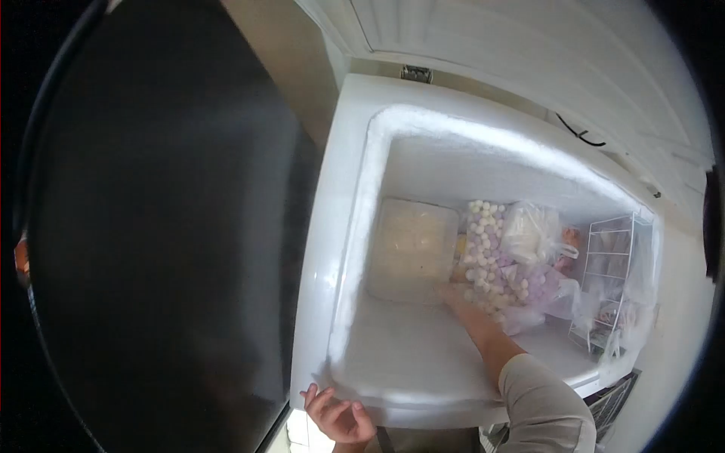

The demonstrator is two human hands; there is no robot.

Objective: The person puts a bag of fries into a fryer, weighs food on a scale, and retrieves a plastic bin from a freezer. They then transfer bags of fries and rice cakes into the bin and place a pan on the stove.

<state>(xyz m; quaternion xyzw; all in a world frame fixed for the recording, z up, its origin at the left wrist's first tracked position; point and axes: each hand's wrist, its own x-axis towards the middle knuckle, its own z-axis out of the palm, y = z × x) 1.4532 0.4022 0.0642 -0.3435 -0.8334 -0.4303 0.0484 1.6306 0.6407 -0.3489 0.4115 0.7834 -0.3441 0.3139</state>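
Observation:
My right arm reaches down into an open white chest freezer [321, 226]. My right hand [451, 293] is at the near right corner of a large clear plastic container [414, 249] with pale contents. Its fingers are blurred, so I cannot make out whether they touch or grip the container. Just right of that hand lie clear bags of small round white balls [483, 234], some whitish and some purplish. My left hand [340, 417] is above the freezer's near left corner, palm up, fingers loosely curled and apart, with nothing in it.
A white wire basket [608, 260] with bagged items hangs at the freezer's right end. Next to the balls sits a white plastic bag [531, 230]. Frost [483, 132] coats the inner rim. The raised lid [529, 45] stands behind, and a large dark surface [166, 226] fills the left.

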